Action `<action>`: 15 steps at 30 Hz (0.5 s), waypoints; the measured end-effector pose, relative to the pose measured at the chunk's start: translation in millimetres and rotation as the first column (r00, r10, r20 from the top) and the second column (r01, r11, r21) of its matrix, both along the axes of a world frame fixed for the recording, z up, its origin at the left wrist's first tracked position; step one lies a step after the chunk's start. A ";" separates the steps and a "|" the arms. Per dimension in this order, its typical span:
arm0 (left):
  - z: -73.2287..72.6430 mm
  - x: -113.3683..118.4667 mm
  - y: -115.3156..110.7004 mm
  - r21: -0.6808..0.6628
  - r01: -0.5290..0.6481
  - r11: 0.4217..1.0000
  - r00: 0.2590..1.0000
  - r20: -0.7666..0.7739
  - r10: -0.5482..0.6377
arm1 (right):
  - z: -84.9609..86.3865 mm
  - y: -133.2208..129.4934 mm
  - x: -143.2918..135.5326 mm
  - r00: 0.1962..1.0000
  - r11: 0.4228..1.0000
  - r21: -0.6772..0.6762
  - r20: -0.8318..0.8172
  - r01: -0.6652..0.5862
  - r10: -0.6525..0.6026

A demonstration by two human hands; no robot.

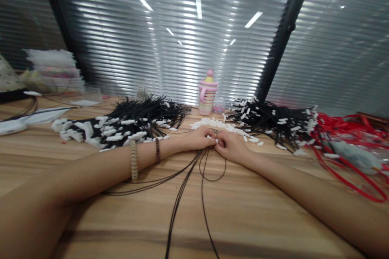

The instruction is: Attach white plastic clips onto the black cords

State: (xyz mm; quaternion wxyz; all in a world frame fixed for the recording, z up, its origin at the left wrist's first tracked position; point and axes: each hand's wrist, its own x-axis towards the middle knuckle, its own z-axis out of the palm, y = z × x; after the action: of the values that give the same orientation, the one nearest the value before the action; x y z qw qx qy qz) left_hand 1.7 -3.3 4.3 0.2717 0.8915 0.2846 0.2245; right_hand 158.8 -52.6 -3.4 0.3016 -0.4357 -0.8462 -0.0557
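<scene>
My left hand (199,138) and my right hand (230,145) meet at the middle of the wooden table, fingertips nearly touching. Between them is a small white piece (216,141), pinched in my right fingers. Thin black cords (182,186) run from under my left hand toward the table's front, and one makes a loop below my right hand. The fingers of my left hand are closed at the cord ends; its exact grip is too small to make out. Just behind the hands lies a scatter of loose white pieces (209,122).
Bundles of black cords with white ends lie at the left (121,125) and right (273,121). A pink striped cup (208,95) stands behind. Red straps (343,129) and plastic bags are at far right. Stacked packets (57,68) and a white device (12,127) are left.
</scene>
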 end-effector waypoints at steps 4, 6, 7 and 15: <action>-0.3 -0.8 2.3 -0.097 -0.017 0.995 0.999 0.044 0.021 | -0.1 -0.3 0.5 1.000 1.000 0.016 -0.022 -0.008 0.009; 0.3 -2.0 4.6 -0.218 -0.046 0.975 0.993 0.100 0.069 | -1.1 0.1 1.1 0.994 0.996 0.080 -0.103 -0.037 0.045; 0.8 -2.8 5.8 -0.289 -0.065 0.955 0.985 0.134 0.107 | -1.6 0.6 1.4 0.986 0.992 0.122 -0.157 -0.039 0.058; 4.4 -5.0 8.4 -0.544 -0.063 0.836 0.949 0.226 0.219 | 27.9 13.8 16.0 0.958 0.972 -0.090 -0.170 0.219 -0.232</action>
State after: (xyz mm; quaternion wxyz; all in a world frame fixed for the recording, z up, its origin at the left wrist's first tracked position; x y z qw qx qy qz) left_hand -3.4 5.1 8.6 0.5271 0.7172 0.3598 0.2800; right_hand 174.9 -38.7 24.6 0.3530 -0.5428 -0.7618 -0.0205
